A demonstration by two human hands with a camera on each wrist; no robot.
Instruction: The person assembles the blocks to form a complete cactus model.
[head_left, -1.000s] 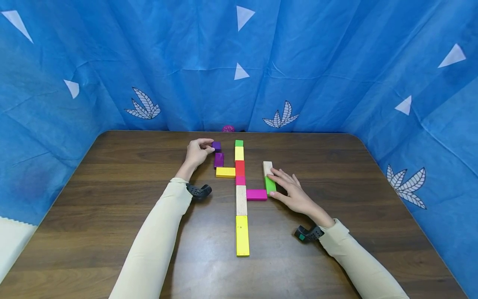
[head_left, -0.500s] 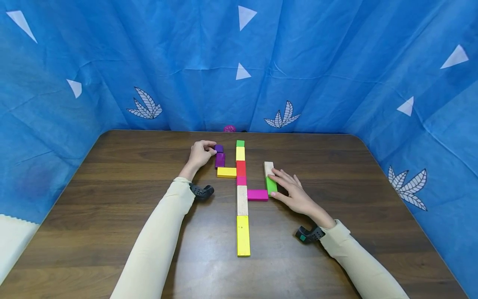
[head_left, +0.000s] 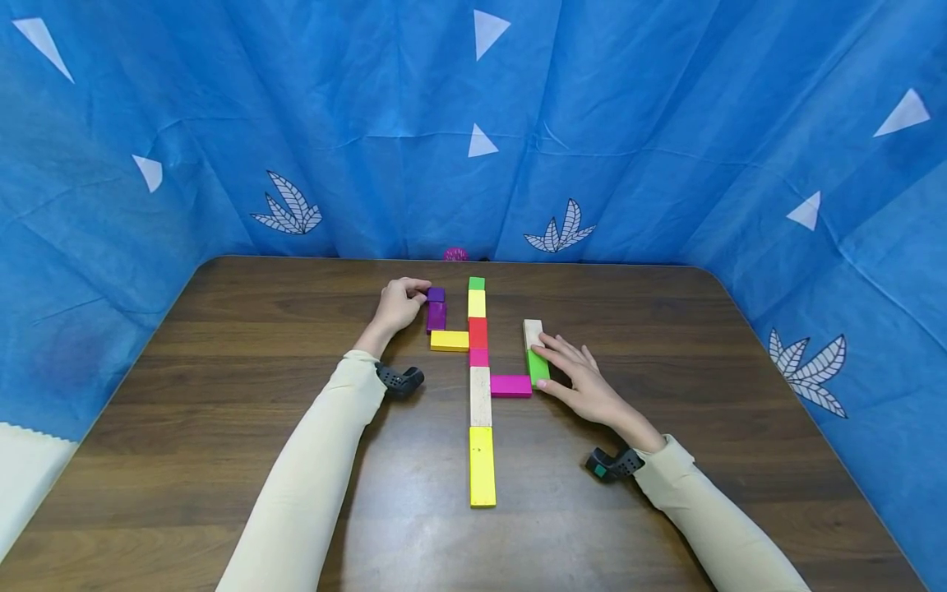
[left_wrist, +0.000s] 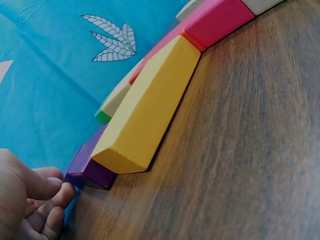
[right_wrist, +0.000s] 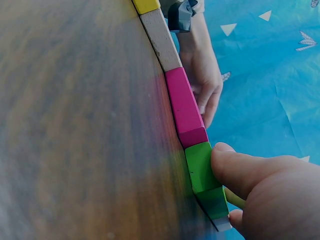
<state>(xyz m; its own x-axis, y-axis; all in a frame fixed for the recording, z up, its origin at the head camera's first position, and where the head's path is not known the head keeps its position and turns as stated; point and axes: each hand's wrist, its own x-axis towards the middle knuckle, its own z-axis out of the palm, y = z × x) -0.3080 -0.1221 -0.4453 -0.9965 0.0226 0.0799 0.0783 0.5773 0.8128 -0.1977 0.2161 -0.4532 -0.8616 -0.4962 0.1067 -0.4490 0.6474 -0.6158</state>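
My left hand [head_left: 399,304] pinches the edge of a small dark purple block [head_left: 437,293] at its left side. That block lies against the far end of a longer purple block [head_left: 436,317], whose near end meets a yellow-orange block [left_wrist: 150,110] set crosswise. My right hand [head_left: 584,385] rests with extended fingers on a green block [right_wrist: 202,167], its thumb near the green block's near end. A pale wooden block [head_left: 532,333] continues the line beyond the green one. A magenta block [head_left: 510,386] runs from the green block to the central row.
Down the table's middle runs a row of blocks: green [head_left: 477,283], pale yellow [head_left: 477,303], red [head_left: 478,333], pink [head_left: 478,358], bare wood [head_left: 480,396] and bright yellow [head_left: 482,466]. A blue patterned cloth [head_left: 414,181] hangs behind the brown table [head_left: 222,427].
My left hand has moved slightly nearer and to the right, bringing the small purple block against the longer purple one. My right hand has stayed on the green block.
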